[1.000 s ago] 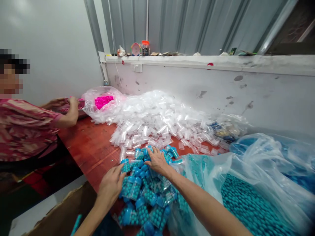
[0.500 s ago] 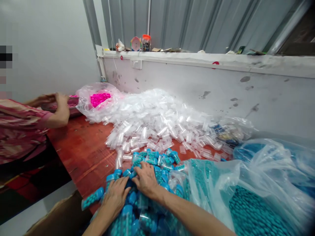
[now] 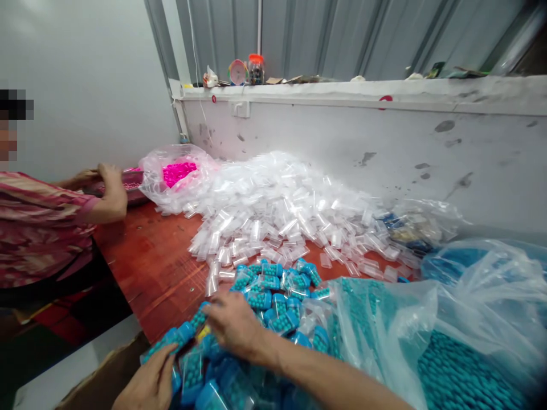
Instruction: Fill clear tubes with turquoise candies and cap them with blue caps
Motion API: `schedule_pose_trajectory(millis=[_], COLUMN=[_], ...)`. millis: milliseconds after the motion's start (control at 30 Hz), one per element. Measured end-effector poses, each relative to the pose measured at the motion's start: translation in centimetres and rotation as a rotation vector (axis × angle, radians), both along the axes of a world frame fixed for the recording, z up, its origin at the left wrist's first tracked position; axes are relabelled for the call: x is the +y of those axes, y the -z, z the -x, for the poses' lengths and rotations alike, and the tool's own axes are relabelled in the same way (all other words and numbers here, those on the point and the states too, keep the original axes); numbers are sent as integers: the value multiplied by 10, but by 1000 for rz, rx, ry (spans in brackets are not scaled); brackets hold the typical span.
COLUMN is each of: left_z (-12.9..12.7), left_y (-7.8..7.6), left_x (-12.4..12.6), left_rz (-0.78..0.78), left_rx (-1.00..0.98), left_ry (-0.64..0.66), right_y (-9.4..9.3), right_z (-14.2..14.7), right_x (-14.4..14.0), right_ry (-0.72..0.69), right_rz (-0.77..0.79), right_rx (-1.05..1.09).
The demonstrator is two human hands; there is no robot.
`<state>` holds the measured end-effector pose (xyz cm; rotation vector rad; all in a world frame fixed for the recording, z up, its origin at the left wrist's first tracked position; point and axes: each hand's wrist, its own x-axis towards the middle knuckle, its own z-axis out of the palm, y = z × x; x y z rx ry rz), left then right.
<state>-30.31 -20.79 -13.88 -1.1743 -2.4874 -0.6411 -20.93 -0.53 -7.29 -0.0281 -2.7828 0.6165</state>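
Small clear bottles with blue caps, filled with turquoise beads, lie in a heap [image 3: 273, 285] on the front part of the table and down to the bottom of the view. My right hand [image 3: 235, 324] reaches over the heap, fingers loosely bent and apart, the fingertips at a filled bottle [image 3: 199, 317] near the table's left edge. Low on the left, my left hand [image 3: 147, 378] has its fingers stretched out against another filled bottle [image 3: 168, 340]. Neither hand visibly grips a bottle. The palms' undersides are hidden.
A large pile of empty clear bottles [image 3: 277, 199] covers the back of the red table [image 3: 149, 250]. Plastic bags of turquoise beads [image 3: 465, 370] stand at right, pink pieces [image 3: 179, 173] at back left. A co-worker [image 3: 43, 228] works at a tray at left. A cardboard box [image 3: 102, 370] is below.
Both hands have moved left and toward me across the heap, and several filled bottles have shifted toward the table's left edge. The view has turned slightly.
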Motion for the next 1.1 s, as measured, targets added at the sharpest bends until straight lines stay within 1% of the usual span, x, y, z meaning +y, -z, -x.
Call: schedule_pose_trajectory(millis=[67, 100, 133, 167, 233, 267, 300, 333, 400, 467, 533, 567, 600, 633, 667, 733, 800, 867, 933, 1000, 1100], left_z=[1, 2, 4, 6, 11, 12, 13, 14, 12, 8, 3, 1, 0, -1, -1, 1, 5, 8, 9, 5, -5], left_y=[-12, -17, -21, -24, -26, -25, -24, -22, -17, -12, -9, -8, -7, -7, -8, -7, -5, 1, 9, 15, 20], left_x=[41, 67, 95, 121, 167, 183, 193, 198, 193, 175, 153, 145, 138, 134, 133, 137, 142, 143, 136, 122, 99], left_rz=[-28, -39, -35, 7, 128, 183, 231, 262, 284, 272, 256, 242, 222, 199, 175, 146, 152, 188, 237, 264, 246], left_rx=[10, 7, 7, -10, -62, -93, -122, -143, -156, -132, -91, -69, -46, -24, 0, 55, 106, 127, 115, 101, 117], left_ry=[40, 104, 172, 242, 334, 373, 416, 454, 514, 523, 507, 497, 489, 484, 474, 434, 363, 311, 300, 295, 285], right_y=[-5, -4, -1, 3, 15, 22, 27, 31, 33, 29, 20, 17, 14, 14, 15, 23, 36, 48, 54, 55, 51], right_z=[2, 2, 2, 2, -1, -3, -5, -8, -15, -20, -22, -21, -19, -15, -10, 0, 9, 11, 9, 2, -6], right_x=[39, 58, 75, 87, 100, 101, 98, 93, 82, 75, 75, 77, 81, 86, 91, 100, 102, 97, 87, 73, 54], right_ry=[271, 381, 447, 465, 398, 347, 305, 271, 200, 61, -100, -141, -141, -98, -19, 144, 232, 238, 229, 223, 205], right_rz=[-64, -91, -100, -104, -115, -119, -119, -110, -64, 9, 95, 126, 142, 140, 118, 38, -37, -84, -105, -123, -139], right_rx=[-37, -93, -171, -230, -305, -321, -323, -313, -266, -217, -171, -139, -103, -70, -45, -55, -113, -164, -182, -176, -170])
